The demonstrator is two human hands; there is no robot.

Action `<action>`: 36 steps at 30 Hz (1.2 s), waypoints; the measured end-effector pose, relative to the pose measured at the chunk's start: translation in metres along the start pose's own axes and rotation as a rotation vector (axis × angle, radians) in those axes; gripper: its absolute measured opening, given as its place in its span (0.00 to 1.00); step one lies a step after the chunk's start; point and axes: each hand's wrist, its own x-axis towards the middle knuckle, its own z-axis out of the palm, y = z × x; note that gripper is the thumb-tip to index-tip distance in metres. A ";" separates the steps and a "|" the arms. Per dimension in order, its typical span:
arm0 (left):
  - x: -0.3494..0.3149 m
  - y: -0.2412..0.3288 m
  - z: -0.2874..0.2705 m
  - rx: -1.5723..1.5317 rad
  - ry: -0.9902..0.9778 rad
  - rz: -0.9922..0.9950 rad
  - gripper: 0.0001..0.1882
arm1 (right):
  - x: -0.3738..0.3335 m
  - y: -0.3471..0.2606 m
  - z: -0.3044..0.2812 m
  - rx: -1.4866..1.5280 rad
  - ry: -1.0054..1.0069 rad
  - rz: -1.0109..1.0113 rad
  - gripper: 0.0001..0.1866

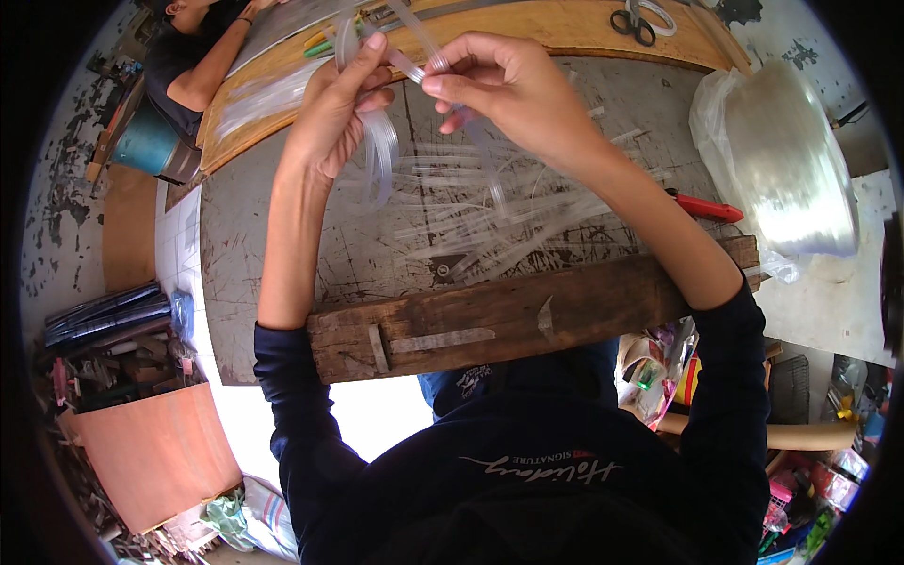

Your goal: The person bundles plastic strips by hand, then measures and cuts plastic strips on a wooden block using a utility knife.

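Both of my hands are raised over the far part of a scratched grey worktop. My left hand is closed on a bundle of clear plastic strips, whose looped ends hang below the palm. To its right, my right hand pinches a clear plastic strip between thumb and fingers. That strip spans the gap between the hands, and part of it rises past the far edge of the view. Many loose clear strips lie scattered on the worktop beneath my hands.
A worn wooden plank lies along the near edge. At right stand a large roll of clear plastic and a red-handled tool. Black scissors rest on the far wooden board. Another person sits at far left.
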 end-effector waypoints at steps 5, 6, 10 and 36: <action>-0.001 -0.009 0.006 -0.209 -0.091 0.033 0.21 | -0.002 0.006 0.003 0.038 -0.014 -0.018 0.08; -0.001 -0.008 0.011 -0.149 -0.102 0.077 0.20 | -0.003 0.007 0.004 0.033 -0.033 0.020 0.09; 0.004 -0.005 0.005 -0.238 -0.071 0.122 0.14 | -0.004 0.012 0.007 -0.130 -0.198 0.077 0.11; 0.038 0.030 -0.183 -0.489 0.625 0.268 0.20 | 0.135 0.021 0.043 -0.240 -0.553 0.492 0.11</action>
